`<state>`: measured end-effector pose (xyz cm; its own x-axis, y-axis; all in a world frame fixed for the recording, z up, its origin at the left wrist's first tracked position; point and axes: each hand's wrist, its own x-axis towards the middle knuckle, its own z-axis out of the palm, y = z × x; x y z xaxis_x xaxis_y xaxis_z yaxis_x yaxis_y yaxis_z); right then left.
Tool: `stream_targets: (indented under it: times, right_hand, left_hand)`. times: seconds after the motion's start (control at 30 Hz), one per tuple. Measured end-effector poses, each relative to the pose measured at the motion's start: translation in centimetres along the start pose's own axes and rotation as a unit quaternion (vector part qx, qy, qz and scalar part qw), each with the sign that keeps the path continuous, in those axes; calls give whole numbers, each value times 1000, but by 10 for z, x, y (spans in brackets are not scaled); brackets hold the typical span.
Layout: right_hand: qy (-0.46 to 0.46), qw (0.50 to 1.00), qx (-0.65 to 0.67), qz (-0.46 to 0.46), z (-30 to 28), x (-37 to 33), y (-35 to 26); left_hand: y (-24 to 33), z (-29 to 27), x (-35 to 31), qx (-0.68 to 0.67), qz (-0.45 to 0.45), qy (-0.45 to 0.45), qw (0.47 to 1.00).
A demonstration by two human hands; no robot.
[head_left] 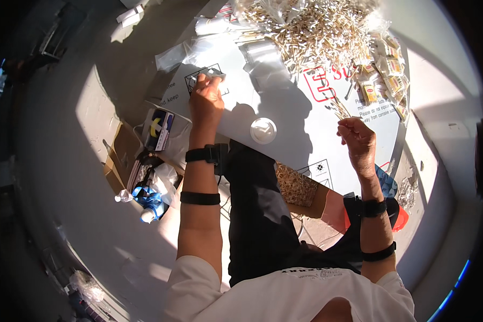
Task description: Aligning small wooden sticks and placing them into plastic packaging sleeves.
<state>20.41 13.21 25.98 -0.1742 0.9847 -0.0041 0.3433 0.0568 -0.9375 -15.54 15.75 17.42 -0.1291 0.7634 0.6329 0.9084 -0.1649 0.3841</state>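
Note:
My right hand (357, 140) is closed on a small bunch of cotton swabs (338, 109), which fan out above its fingers over the board's right side. Further left, my left hand (206, 101) pinches something small and whitish at its fingertips; bright glare keeps me from telling what it is. Both hands are above a white printed board (236, 115). Between them, near the board's front edge, sits a round white lid or dish (263, 131). A big loose heap of cotton swabs (322, 40) covers the far part of the board.
Small filled packs (394, 83) lie along the board's right edge. Clear plastic bags (172, 56) are at its far left. Below left stands a cardboard box (115, 161) with a blue-and-white bottle (150, 203) by it. Under the front edge is a carton of swabs (295, 185).

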Motion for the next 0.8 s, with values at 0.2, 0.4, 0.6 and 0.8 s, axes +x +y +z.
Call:
stream_targets:
  times: [0.2, 0.4, 0.6, 0.8]
  right_hand:
    - [-104, 994, -16, -32, 45, -15, -49]
    - [-167, 957, 237, 3, 89, -29, -79]
    - [-199, 928, 314, 15, 76, -34, -56]
    - [-232, 924, 303, 3, 66, -68, -83]
  left_hand:
    - [54, -16, 16, -141, -70, 71, 985]
    - [136, -81, -13, -363, -51, 46, 929]
    - [164, -123, -54, -495, -104, 13, 862]
    - [186, -147, -63, -565, -103, 51, 817]
